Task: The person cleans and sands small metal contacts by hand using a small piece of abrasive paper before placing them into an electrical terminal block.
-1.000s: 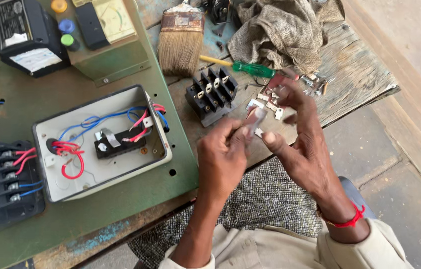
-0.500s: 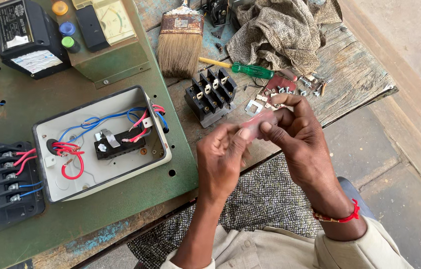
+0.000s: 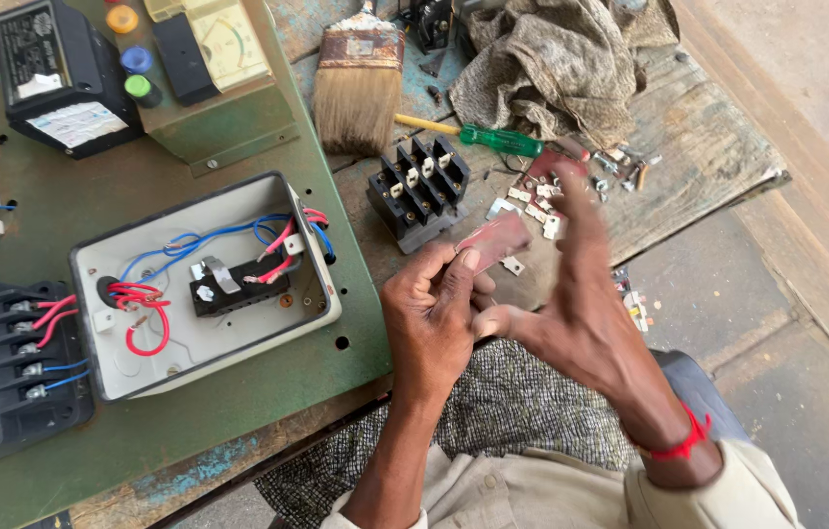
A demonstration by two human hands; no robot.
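Observation:
My left hand [image 3: 434, 318] is closed on a small flat reddish-brown plate [image 3: 495, 240], held just above the bench's front edge. My right hand [image 3: 576, 313] is beside it with the fingers spread and raised, its thumb touching the left hand; it holds nothing that I can see. Beyond the fingers lies a scatter of small metal contacts and screws [image 3: 542, 201]. A black terminal block [image 3: 419, 191] with several slots sits just left of them.
An open white switch box [image 3: 204, 284] with red and blue wires sits on the green panel [image 3: 238, 387]. A black fuse unit [image 3: 8, 367] is at left. Farther back lie a paintbrush [image 3: 356, 83], a green-handled screwdriver [image 3: 493, 137], a crumpled rag [image 3: 561, 64] and a black meter [image 3: 57, 73].
Both hands drew back from the scattered parts toward my body. The right hand let go of the plate and spread its fingers upward; the left hand now holds the plate alone.

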